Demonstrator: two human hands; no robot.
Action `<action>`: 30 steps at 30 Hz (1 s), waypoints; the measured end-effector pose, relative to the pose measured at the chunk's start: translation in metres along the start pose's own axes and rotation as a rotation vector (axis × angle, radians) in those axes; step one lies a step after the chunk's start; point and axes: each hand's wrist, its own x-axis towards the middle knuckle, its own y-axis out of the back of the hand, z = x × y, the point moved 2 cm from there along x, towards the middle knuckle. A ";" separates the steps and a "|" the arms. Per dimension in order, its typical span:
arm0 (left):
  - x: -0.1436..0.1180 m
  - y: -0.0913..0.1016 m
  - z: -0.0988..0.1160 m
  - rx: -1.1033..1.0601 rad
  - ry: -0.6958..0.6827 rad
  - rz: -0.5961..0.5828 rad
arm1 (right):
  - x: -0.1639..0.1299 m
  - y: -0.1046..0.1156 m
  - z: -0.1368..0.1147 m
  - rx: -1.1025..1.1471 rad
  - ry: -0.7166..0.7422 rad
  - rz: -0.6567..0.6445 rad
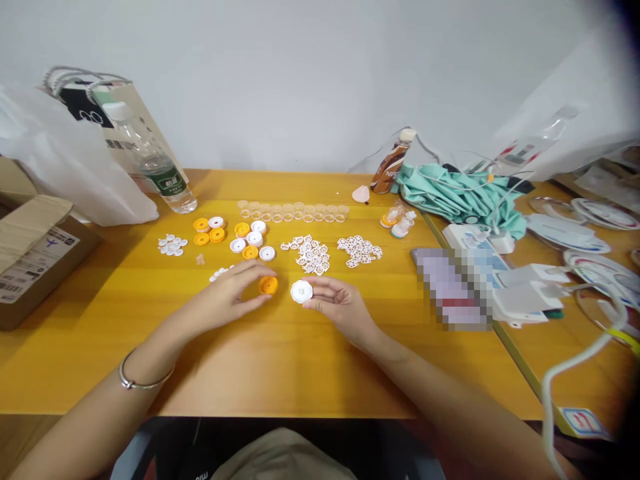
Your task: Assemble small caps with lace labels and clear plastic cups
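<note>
Right hand (346, 308): grip pinching 1 white, round plastic disc (301, 291) over yellow wooden table (295, 363). Left hand (234, 292): grip curved around 1 orange, round plastic cup (269, 286), near disc; whether held, cannot tell.

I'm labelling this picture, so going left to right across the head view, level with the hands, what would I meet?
Box, left hand, orange disc, white disc, right hand, phone.
</note>
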 end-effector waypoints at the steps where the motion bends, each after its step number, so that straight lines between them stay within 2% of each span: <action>1: 0.000 -0.003 -0.004 0.026 0.010 -0.057 | 0.000 0.001 0.000 0.005 0.006 0.000; 4: 0.000 -0.013 -0.013 0.056 0.033 -0.159 | 0.000 0.001 0.001 0.019 0.005 -0.004; 9: 0.000 -0.016 -0.014 0.029 0.050 -0.191 | -0.001 0.000 0.002 0.033 -0.010 -0.004; 11: 0.001 -0.013 -0.009 0.012 0.028 -0.134 | -0.001 0.000 0.002 0.021 -0.013 -0.002; 16: 0.004 -0.011 0.016 -0.061 -0.086 0.148 | 0.001 0.000 0.005 0.011 -0.020 -0.030; 19: 0.006 -0.019 0.025 -0.086 -0.112 0.166 | 0.001 -0.002 0.008 0.028 -0.037 -0.055; 24: 0.006 -0.029 0.023 -0.103 -0.029 0.184 | 0.000 -0.006 0.009 0.036 -0.030 -0.068; 30: 0.006 -0.034 0.025 -0.036 -0.025 0.184 | 0.000 -0.007 0.013 0.036 -0.059 0.009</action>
